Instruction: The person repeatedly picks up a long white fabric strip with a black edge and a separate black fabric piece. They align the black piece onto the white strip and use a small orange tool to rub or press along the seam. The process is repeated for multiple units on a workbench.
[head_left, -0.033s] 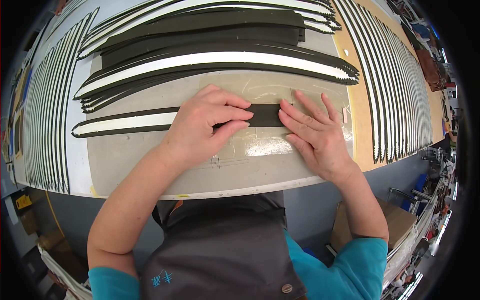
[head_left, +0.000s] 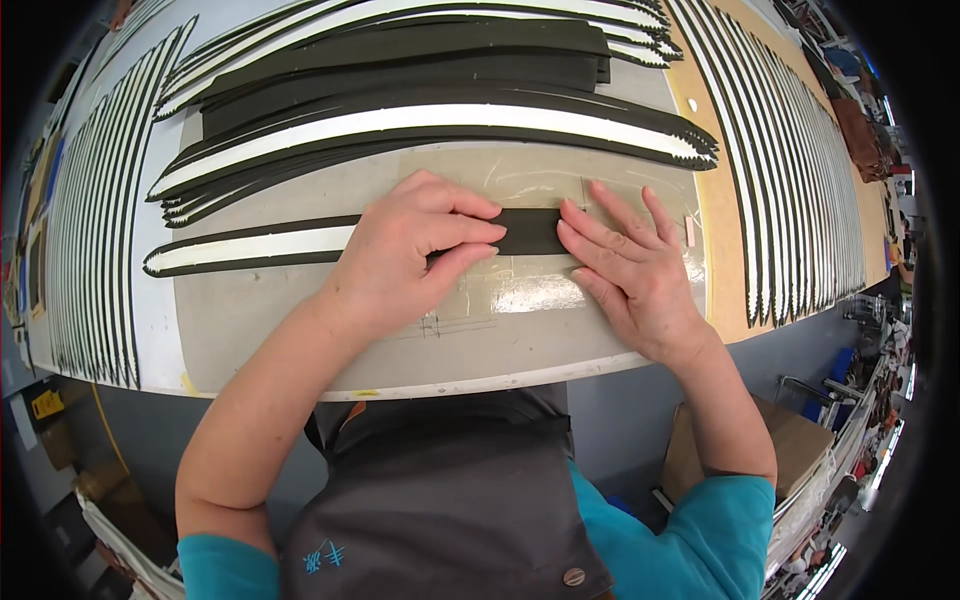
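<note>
Long, slim black strip with a white centre band [head_left: 250,247], tapering to a finely toothed tip, lies flat to the left of the left hand [head_left: 395,250] and runs in under it; a plain black, matte, straight-edged section [head_left: 530,231] fills the gap between the two sets of fingers; whether it is the same piece or another, hidden by the left hand, cannot tell.

Left fingers bent, thumb and fingertips drawn close together at the section's left end; whether they pinch it or only press, cannot tell; right hand [head_left: 640,280] laid low, fingers straight and fanned apart, leading fingertips touching the section's right end, nothing gripped.

Under the fingers, a glossy, see-through sheet [head_left: 540,292], scuffed and catching light; nearer than the fingers, a smooth grey work surface [head_left: 270,325].

Beyond the fingers, a layered pile of black-and-white strips [head_left: 430,118], ends toothed; farther off, flat, dark, matte rectangular pieces [head_left: 420,65]; well right of the fingers, a close row of banded strips [head_left: 790,180] on tan board [head_left: 725,240]; well left, another such row [head_left: 100,230].
</note>
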